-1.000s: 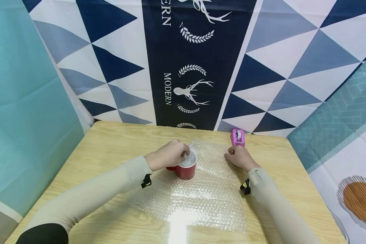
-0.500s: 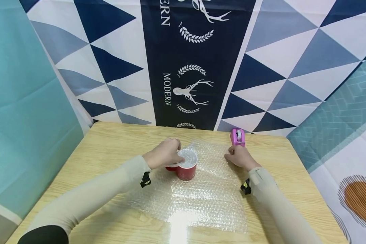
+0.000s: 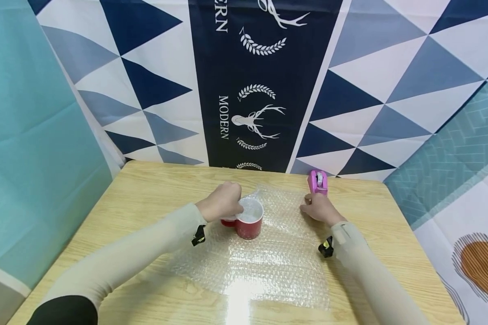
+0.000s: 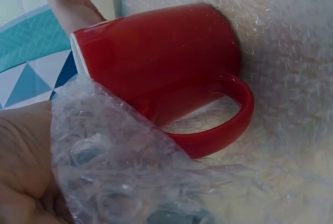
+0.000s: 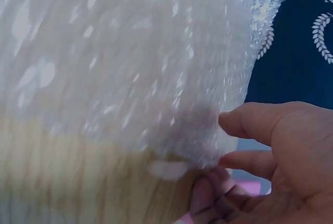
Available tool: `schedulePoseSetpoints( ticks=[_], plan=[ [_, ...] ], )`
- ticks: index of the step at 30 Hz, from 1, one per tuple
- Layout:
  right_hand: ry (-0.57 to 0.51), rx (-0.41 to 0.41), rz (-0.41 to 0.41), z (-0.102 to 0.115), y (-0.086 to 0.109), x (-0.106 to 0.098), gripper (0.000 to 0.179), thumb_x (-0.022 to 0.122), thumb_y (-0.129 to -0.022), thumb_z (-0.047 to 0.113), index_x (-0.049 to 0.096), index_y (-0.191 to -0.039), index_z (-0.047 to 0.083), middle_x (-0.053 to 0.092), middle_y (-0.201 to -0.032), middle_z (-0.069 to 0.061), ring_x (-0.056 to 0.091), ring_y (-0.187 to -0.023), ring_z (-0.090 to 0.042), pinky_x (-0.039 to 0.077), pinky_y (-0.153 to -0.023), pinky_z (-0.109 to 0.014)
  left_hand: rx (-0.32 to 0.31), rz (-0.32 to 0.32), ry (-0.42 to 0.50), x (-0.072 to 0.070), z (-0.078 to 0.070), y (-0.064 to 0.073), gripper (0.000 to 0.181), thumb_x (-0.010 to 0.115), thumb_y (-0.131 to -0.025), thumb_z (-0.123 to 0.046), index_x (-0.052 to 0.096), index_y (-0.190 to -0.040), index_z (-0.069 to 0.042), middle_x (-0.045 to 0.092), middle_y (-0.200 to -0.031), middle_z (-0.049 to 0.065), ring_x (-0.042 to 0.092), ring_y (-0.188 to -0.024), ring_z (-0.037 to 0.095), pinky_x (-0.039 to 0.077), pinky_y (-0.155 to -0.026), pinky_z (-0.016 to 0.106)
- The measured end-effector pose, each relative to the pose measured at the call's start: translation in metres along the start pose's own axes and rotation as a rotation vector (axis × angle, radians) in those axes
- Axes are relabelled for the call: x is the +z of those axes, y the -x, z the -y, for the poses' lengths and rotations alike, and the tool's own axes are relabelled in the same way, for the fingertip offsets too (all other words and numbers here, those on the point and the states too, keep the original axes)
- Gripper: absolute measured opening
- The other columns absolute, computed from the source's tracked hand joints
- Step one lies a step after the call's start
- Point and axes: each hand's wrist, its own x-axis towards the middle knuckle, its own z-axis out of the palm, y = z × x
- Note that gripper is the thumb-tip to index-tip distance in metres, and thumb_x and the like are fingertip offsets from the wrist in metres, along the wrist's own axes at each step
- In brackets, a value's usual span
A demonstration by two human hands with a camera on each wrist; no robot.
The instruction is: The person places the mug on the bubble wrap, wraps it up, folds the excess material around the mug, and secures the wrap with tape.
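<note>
Apparently bubble wrap (image 3: 276, 262) in left fingers (image 3: 235, 204) and right fingers (image 5: 250, 122), red mug (image 3: 249, 229) between.

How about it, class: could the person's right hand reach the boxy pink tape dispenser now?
Probably yes: the right hand is near the pink dispenser, nothing visibly between, though it pinches clear bubble wrap and might need to let go.

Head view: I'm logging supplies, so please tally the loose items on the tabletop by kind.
Mug: 1
Bubble wrap: 1 sheet, as far as I can tell
Tape dispenser: 1
Total: 3
</note>
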Motion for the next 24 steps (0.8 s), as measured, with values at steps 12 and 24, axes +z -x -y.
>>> schedulePoseSetpoints(
  ticks=[12,24],
  plan=[
    [-0.468,0.157,0.068,0.018,0.006,-0.006,0.056,0.069,-0.096,0.014,0.042,-0.141,-0.007,0.062,-0.103,-0.017,0.062,-0.087,-0.02,0.057,-0.074,-0.029,-0.02,0.014,-0.006,0.001,-0.001,-0.002,0.029,0.076,-0.08,0.0,0.055,-0.062,-0.009,0.049,-0.058,-0.001,0.048,-0.053,0.013,0.043,-0.048,0.022],
    [-0.546,0.2,0.017,0.017,0.016,-0.028,0.077,0.076,-0.093,0.012,0.034,-0.152,-0.011,0.059,-0.106,-0.012,0.054,-0.085,-0.007,0.056,-0.071,-0.02,-0.006,-0.009,-0.095,0.003,-0.003,-0.005,0.021,0.077,-0.08,-0.003,0.06,-0.069,-0.007,0.053,-0.063,0.0,0.048,-0.06,0.015,0.044,-0.053,0.025]
  ],
)
